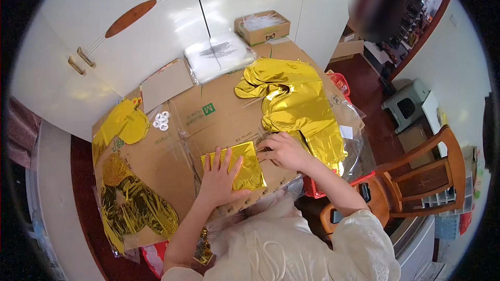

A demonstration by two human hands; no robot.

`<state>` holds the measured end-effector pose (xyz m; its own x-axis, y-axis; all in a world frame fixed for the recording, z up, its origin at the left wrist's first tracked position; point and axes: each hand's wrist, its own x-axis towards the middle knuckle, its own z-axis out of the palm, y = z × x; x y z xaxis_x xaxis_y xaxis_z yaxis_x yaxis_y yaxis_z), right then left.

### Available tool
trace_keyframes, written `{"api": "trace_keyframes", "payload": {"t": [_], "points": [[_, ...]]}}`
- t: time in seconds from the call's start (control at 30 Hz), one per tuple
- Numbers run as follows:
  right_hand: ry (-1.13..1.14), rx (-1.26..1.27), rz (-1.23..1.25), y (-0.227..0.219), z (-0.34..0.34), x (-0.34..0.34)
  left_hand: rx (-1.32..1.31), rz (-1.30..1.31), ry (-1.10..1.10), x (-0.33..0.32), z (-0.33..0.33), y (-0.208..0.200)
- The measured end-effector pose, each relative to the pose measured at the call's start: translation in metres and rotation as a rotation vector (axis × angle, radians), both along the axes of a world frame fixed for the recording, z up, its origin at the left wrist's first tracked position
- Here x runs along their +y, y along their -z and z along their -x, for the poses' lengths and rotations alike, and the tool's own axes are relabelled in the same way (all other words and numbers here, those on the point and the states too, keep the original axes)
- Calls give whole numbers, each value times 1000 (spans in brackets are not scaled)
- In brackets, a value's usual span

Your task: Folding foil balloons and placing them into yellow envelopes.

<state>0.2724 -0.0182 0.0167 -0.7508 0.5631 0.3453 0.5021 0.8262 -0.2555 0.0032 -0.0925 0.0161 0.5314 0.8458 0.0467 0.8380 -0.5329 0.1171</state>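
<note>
A flat foil balloon in shiny gold, folded into a square packet point(247, 165), lies near the front edge of the cardboard-covered table point(156, 161). My left hand point(219, 177) presses flat on its left part, fingers spread. At the packet's upper right edge is my right hand point(281, 152), its fingers bent and closed on the foil; the fingertips are partly hidden. Just beyond the right hand, a pile of larger deflated gold foil balloons point(302, 99) covers the table's right side.
More gold foil balloons point(125, 122) and a see-through gold one point(138, 203) lie at left, near white tape rolls point(161, 120). Along the back sit clear plastic bags point(219, 54) and a carton of white strips point(263, 27). A wooden chair point(416, 177) stands right.
</note>
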Motion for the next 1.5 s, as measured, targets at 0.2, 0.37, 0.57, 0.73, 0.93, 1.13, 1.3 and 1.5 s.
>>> {"api": "trace_keyframes", "payload": {"t": [0.2,0.37,0.57,0.73,0.93,1.13,1.3,1.5], "points": [[4,18,-13,-2,5,-4,30,13,6,1,-2,-2],[107,126,162,5,6,-4,20,1,16,1,-1,-1],[221,169,265,1,30,13,67,-20,27,1,0,0],[147,134,336,13,34,32,34,-14,29,1,-1,-2],[139,365,828,14,40,35,20,-39,26,-2,0,0],[173,555,1232,26,41,37,29,-35,24,-1,-1,-2],[240,429,1185,12,43,37,25,-54,29,-1,1,1],[304,406,1125,9,45,35,31,-57,35,-1,0,1]]}}
